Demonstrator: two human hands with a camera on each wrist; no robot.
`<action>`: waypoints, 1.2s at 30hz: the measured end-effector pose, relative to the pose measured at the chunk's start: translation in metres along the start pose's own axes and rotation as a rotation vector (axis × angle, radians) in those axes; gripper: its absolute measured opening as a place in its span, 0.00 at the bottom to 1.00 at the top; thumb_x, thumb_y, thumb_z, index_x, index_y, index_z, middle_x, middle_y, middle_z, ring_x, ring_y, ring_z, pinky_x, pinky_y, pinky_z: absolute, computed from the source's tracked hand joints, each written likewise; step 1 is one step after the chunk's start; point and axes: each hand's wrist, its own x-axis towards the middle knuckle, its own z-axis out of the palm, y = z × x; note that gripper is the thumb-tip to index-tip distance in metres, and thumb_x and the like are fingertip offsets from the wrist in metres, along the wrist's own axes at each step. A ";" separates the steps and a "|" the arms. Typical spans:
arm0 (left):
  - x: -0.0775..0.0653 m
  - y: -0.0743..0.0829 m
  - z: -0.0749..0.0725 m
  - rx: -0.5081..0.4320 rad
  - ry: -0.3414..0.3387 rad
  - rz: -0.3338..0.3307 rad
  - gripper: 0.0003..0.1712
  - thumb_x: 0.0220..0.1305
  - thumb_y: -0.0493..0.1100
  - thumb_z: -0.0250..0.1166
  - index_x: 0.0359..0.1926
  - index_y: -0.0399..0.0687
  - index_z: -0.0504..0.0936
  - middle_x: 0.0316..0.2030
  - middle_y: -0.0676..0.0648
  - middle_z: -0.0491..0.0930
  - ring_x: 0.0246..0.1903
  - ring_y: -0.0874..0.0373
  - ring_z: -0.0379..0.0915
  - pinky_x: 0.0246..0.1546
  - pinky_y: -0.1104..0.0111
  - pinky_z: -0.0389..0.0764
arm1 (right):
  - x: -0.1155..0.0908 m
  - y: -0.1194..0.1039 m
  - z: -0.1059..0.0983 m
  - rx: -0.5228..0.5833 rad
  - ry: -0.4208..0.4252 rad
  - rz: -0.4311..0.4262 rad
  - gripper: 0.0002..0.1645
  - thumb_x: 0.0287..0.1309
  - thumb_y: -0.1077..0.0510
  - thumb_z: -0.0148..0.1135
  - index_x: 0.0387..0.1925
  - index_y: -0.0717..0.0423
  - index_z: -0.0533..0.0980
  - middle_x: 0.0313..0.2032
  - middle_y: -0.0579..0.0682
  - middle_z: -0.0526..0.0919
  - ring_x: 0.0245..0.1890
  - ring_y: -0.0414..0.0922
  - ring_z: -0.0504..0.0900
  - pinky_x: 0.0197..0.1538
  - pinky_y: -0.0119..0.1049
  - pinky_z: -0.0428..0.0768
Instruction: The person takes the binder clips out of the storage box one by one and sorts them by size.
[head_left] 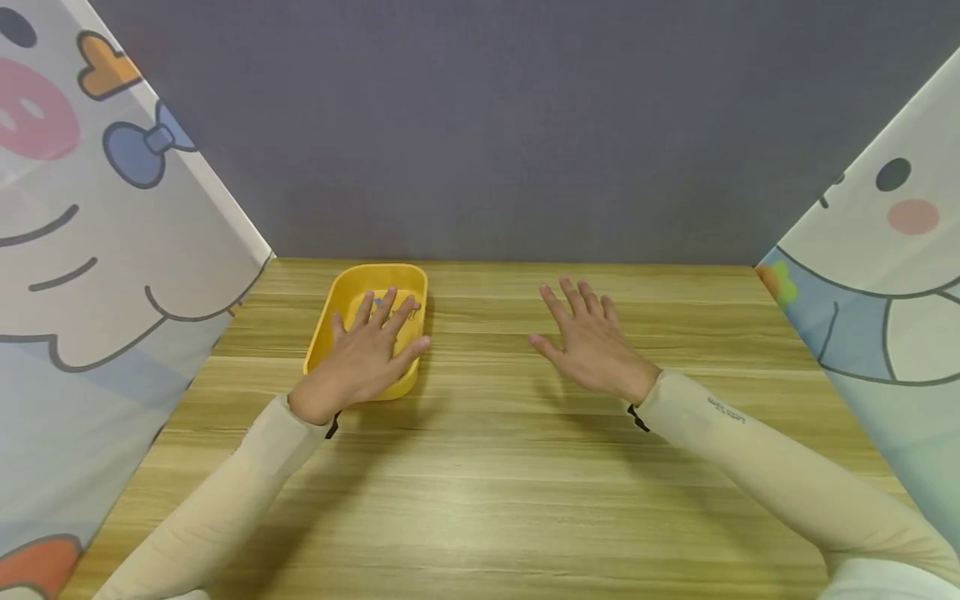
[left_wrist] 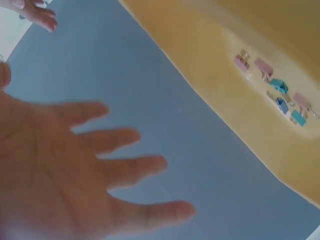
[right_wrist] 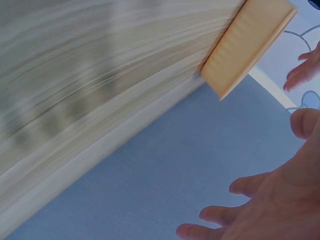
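Observation:
My left hand (head_left: 367, 354) hovers over a yellow plastic tray (head_left: 330, 329), fingers spread and holding nothing. Inside the tray lie several binder clips, best seen in the left wrist view: a pink binder clip (left_wrist: 242, 63), a teal binder clip (left_wrist: 279, 85) and a blue binder clip (left_wrist: 282, 105) among them. In the head view the left hand hides part of them. To the right, over the bare wood, my right hand (head_left: 596, 346) is spread palm down with nothing in it. The right wrist view shows the tray's outer wall (right_wrist: 240, 47) beyond the right hand's thumb.
A wooden table (head_left: 480, 467) spans the space below both hands. Behind it rises a grey-blue panel (head_left: 480, 125). Cartoon-printed panels stand along the left side (head_left: 150, 267) and the right side (head_left: 900, 275).

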 end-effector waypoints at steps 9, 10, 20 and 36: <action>-0.003 -0.012 -0.007 -0.003 0.035 0.061 0.44 0.68 0.69 0.38 0.73 0.45 0.51 0.71 0.37 0.46 0.68 0.35 0.35 0.59 0.35 0.43 | 0.009 -0.001 0.004 0.044 -0.008 -0.038 0.47 0.66 0.31 0.37 0.74 0.53 0.43 0.72 0.62 0.38 0.69 0.63 0.38 0.65 0.63 0.41; -0.003 -0.013 -0.008 -0.007 0.044 0.064 0.44 0.68 0.69 0.38 0.73 0.44 0.52 0.70 0.36 0.48 0.68 0.34 0.37 0.59 0.36 0.45 | 0.011 -0.001 0.005 0.047 -0.005 -0.038 0.47 0.66 0.31 0.38 0.74 0.54 0.43 0.72 0.62 0.39 0.69 0.63 0.39 0.64 0.63 0.41; -0.002 -0.038 -0.016 -0.072 0.127 0.066 0.35 0.70 0.52 0.53 0.68 0.35 0.57 0.64 0.32 0.57 0.61 0.34 0.51 0.57 0.41 0.57 | 0.024 0.004 0.009 0.123 -0.005 -0.049 0.44 0.67 0.33 0.38 0.74 0.54 0.45 0.71 0.63 0.42 0.69 0.65 0.41 0.65 0.62 0.42; -0.004 -0.097 -0.016 -0.187 0.220 -0.118 0.30 0.71 0.43 0.50 0.64 0.25 0.59 0.54 0.26 0.61 0.52 0.32 0.60 0.51 0.42 0.64 | 0.042 -0.011 0.019 0.240 0.016 -0.144 0.42 0.68 0.37 0.43 0.72 0.55 0.50 0.70 0.62 0.46 0.69 0.60 0.46 0.66 0.59 0.47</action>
